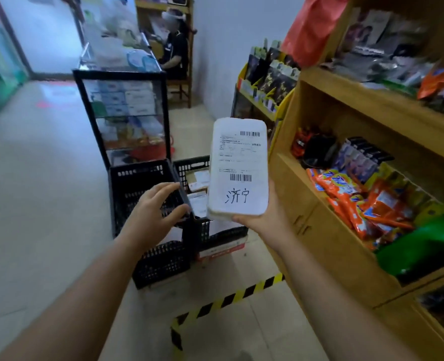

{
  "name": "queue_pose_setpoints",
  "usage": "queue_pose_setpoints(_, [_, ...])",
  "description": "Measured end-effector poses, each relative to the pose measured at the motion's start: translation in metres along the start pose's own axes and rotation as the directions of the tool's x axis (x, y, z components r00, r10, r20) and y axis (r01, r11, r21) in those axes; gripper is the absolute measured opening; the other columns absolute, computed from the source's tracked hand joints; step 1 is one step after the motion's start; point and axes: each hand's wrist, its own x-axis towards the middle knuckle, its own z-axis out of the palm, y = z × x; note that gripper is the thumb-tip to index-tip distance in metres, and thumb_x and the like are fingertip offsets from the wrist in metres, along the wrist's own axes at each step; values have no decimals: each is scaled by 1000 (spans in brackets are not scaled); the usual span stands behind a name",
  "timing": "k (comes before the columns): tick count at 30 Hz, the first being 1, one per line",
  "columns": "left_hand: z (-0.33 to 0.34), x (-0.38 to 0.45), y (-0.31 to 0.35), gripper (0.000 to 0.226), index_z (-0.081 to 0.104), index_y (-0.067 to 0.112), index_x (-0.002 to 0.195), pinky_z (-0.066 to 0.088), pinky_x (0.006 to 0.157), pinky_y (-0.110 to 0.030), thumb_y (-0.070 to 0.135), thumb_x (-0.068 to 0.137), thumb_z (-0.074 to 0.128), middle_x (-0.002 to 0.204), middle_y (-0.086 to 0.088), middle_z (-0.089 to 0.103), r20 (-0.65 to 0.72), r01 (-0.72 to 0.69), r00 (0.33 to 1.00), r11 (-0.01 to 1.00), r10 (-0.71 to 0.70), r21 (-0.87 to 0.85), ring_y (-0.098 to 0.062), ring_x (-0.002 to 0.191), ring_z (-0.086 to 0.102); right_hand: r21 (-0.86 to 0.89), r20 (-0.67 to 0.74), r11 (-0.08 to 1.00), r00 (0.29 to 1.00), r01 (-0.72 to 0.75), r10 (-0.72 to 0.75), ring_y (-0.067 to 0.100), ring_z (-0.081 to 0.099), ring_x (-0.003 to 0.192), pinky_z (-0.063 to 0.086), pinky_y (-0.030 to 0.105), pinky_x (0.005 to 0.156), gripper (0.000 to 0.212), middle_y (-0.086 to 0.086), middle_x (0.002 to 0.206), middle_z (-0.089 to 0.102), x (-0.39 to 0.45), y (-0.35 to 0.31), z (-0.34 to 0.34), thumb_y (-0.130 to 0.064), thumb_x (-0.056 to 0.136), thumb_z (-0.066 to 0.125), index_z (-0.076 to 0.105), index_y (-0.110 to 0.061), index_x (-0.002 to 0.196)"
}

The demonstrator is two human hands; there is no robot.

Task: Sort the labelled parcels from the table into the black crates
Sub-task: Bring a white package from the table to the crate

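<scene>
— Where's the parcel [238,168] now?

— Centre of the frame, held upright and label-out. The right hand [261,220] cups its bottom end from behind, fingers curled under the edge. You can read the handwritten characters low on the label, under the barcode.

— And the other hand?

— The left hand [151,212] holds nothing. Its fingers are spread loosely, hovering at centre left over the near rim of the left black crate [137,186].

— So what makes this step go well?

— Reading that destination first, I'd say, then matching it to a crate. The right black crate [205,225], just behind the parcel, already has parcels lying in it; the left one looks empty from here. A third black crate [161,264] sits lower, in front, and I can't see inside it. Best lower the parcel flat rather than toss it.

— Anything in the way?

— The wooden shelf unit [345,204] crowds the right side, stuffed with orange snack packets [345,194]. Yellow-and-black floor tape [228,300] runs across the lower middle. A glass display case [127,113] stands behind the crates, and a seated person [175,53] is at upper centre, well apart.
</scene>
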Motion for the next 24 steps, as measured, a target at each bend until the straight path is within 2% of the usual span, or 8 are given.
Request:
queue_pose_setpoints(2, [-6, 1, -6, 69, 45, 30, 141, 37, 108, -37, 66, 82, 48, 142, 7, 46, -55, 49, 997, 998, -47, 48, -16, 131, 42, 28, 61, 1000, 998, 13, -15, 0, 54, 125, 53, 37, 93, 109, -24, 134, 57, 23, 12, 14, -41, 58, 95, 30, -48, 145])
queue_pose_setpoints(5, [-14, 3, -9, 71, 46, 28, 141, 32, 105, -30, 65, 80, 47, 141, 5, 47, -143, 135, 983, 984, -118, 119, -17, 129, 42, 64, 171, 998, 985, 20, -31, -4, 56, 121, 56, 31, 89, 113, -27, 132, 57, 55, 28, 28, -53, 55, 96, 28, -54, 145])
queue_pose_setpoints(9, [-10, 10, -4, 73, 47, 28, 140, 28, 104, -25, 68, 79, 43, 139, 5, 49, -220, 224, 958, 961, -185, 164, -15, 128, 42, 99, 280, 995, 959, 12, -40, 5, 56, 126, 53, 49, 98, 120, -19, 137, 56, 90, 55, 34, -54, 55, 96, 24, -49, 150])
queue_pose_setpoints(11, [-1, 17, 0, 71, 47, 27, 140, 29, 106, -27, 66, 81, 45, 139, 4, 49, -239, 244, 950, 956, -202, 162, -16, 128, 42, 108, 306, 994, 951, 17, -49, 7, 55, 127, 51, 49, 101, 122, -16, 141, 53, 103, 67, 32, -56, 55, 95, 22, -47, 152])
queue_pose_setpoints(14, [21, 29, 8, 64, 45, 27, 141, 33, 110, -34, 58, 86, 53, 140, 4, 48, -238, 264, 945, 951, -222, 160, -15, 130, 41, 109, 329, 994, 943, 11, -46, 4, 56, 124, 51, 47, 101, 122, -20, 137, 55, 117, 84, 18, -58, 54, 95, 22, -48, 151])
queue_pose_setpoints(18, [56, 55, 25, 70, 45, 26, 142, 32, 111, -32, 64, 83, 46, 142, 7, 47, -203, 241, 956, 961, -212, 135, -13, 132, 39, 114, 298, 993, 955, -39, 3, -5, 59, 117, 55, 40, 96, 119, -26, 128, 60, 133, 107, -18, -63, 49, 94, 26, -54, 146])
queue_pose_setpoints(21, [83, 76, 33, 68, 43, 27, 143, 33, 112, -37, 63, 86, 46, 144, 7, 44, -135, 198, 974, 970, -180, 138, -14, 134, 37, 124, 255, 988, 965, -89, 55, 4, 57, 122, 53, 48, 99, 123, -21, 132, 59, 141, 124, -46, -61, 47, 96, 28, -44, 149])
queue_pose_setpoints(24, [105, 97, 36, 66, 41, 31, 143, 34, 112, -39, 65, 86, 46, 144, 11, 42, -89, 175, 982, 978, -165, 118, -12, 134, 36, 93, 238, 990, 968, -103, 78, 5, 58, 122, 53, 51, 97, 124, -20, 130, 60, 147, 133, -66, -57, 47, 97, 29, -39, 149])
